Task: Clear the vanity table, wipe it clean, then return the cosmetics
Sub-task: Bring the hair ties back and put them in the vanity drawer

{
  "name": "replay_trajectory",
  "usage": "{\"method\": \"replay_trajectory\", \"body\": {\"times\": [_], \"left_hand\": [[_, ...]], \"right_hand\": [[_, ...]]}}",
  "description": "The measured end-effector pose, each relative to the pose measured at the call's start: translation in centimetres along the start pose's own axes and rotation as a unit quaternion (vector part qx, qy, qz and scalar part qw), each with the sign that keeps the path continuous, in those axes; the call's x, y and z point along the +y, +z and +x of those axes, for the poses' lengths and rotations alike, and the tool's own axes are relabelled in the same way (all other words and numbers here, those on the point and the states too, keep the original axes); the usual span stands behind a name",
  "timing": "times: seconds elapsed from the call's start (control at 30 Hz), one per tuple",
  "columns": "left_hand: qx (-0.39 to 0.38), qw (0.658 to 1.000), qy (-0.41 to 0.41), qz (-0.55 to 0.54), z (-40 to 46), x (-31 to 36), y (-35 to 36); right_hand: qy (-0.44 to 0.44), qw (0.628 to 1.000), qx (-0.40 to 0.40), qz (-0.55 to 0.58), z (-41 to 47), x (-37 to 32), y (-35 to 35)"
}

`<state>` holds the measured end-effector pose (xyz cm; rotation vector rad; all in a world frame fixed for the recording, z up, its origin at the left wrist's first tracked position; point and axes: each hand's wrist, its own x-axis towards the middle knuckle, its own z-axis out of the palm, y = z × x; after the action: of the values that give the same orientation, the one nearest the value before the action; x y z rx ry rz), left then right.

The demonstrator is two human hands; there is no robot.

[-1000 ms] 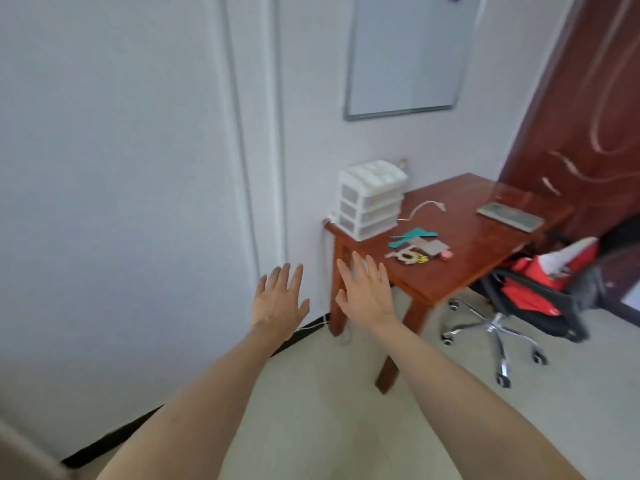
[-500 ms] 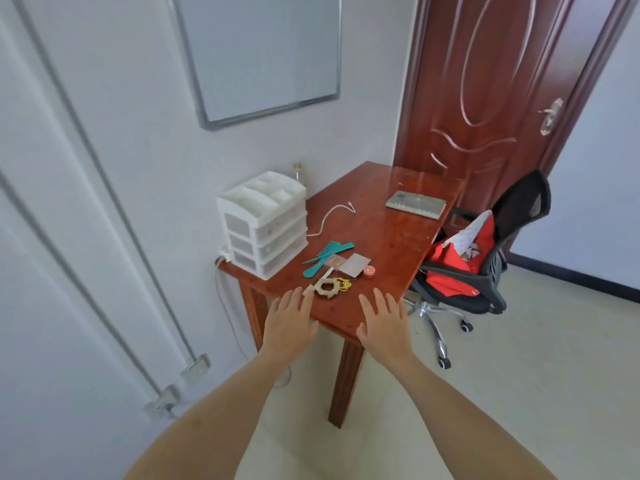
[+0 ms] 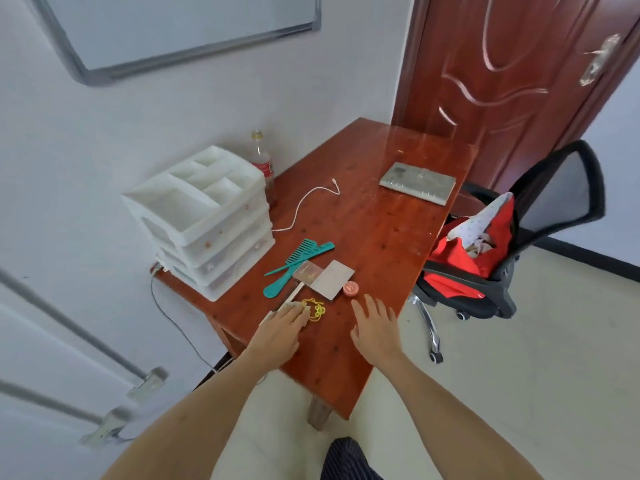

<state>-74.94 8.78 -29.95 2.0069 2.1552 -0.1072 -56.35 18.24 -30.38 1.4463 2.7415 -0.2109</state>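
Wooden table, clutter near left. Left hand flat, maybe touching light, floppy yellow band; right hand spread, empty.

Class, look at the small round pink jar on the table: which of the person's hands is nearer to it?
Right. The right hand hovers just below the pink jar, fingertips close to it; the left hand lies further left, by the yellow hair ties.

Reddish-brown table; white drawer organiser; teal combs; yellow bands; small pink jar; red-and-black chair.
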Motion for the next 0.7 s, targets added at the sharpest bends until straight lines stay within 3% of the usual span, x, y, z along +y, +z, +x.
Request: {"method": "replay_trajectory", "body": {"times": [0.4, 0.7], "left_hand": [[-0.050, 0.996, 0.048, 0.061, 6.9, -1.8, 1.2], [-0.033, 0.995, 0.049, 0.075, 8.7, -2.9, 0.6]], "right_hand": [[-0.084, 0.996, -0.039, 0.001, 8.0, 1.9, 3.5], [-0.125, 0.988, 0.084, 0.018, 9.7, 3.0, 4.7]]}}
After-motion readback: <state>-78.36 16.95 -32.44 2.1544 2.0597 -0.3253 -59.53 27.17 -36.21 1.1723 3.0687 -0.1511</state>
